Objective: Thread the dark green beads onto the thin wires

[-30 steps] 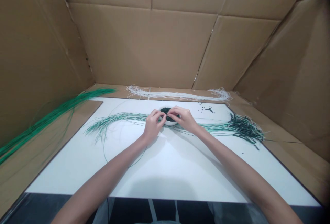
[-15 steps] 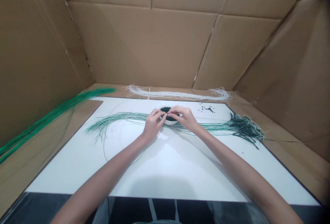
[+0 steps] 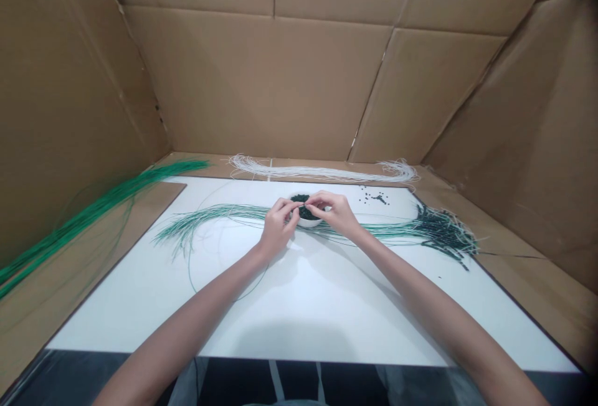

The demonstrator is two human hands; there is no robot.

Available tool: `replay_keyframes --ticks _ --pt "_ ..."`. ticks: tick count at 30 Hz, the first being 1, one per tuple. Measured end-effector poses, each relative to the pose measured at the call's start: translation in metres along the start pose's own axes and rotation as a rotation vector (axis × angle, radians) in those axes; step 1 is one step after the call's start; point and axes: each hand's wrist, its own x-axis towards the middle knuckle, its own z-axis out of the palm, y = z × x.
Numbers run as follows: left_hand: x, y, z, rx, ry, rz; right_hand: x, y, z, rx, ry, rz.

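Above a white bowl [image 3: 310, 223] of small dark green beads [image 3: 300, 198], my two hands meet fingertip to fingertip. My left hand [image 3: 280, 222] is closed in a pinch on a thin green string [image 3: 190, 272], whose loose length loops out past the wrist and forearm. Opposite it, my right hand [image 3: 335, 212] pinches a tiny dark bead at the string's tip; its details are too small to make out. Behind the hands and bowl runs a bundle of green strings [image 3: 224, 210], its right end thick with threaded dark beads [image 3: 441, 230].
Loose dark beads [image 3: 379, 198] lie scattered on the white board [image 3: 299, 294] right of the bowl. A bundle of white strings [image 3: 322, 173] stretches along the back. More green strings [image 3: 107, 203] lie at the left. Cardboard walls [image 3: 261, 82] enclose the back and sides.
My fingertips have shifted very slightly against each other over the bowl. Both arms stay almost in place, and everything else is unchanged.
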Motion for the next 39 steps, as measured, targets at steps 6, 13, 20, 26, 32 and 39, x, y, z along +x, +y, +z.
replay_keyframes --ticks 6,13,20,26,32,39 --pt "0.000 -0.004 0.001 0.012 -0.025 0.066 0.001 0.002 -0.001 -0.058 -0.010 -0.003" --pt "-0.001 -0.002 0.001 0.031 -0.063 0.059 0.001 0.003 -0.002 -0.076 -0.070 0.046" --pt "0.002 -0.004 0.000 0.047 0.001 -0.044 0.010 0.015 -0.010 -0.013 -0.177 0.089" --pt "0.001 -0.006 0.003 0.060 -0.016 -0.130 0.029 0.030 0.002 -0.365 -0.464 0.153" --pt "-0.002 -0.003 0.003 0.042 0.002 -0.196 0.025 0.030 0.002 -0.382 -0.419 0.112" --pt "-0.003 -0.004 0.003 0.010 0.035 -0.188 0.021 0.028 -0.004 -0.097 -0.172 0.161"
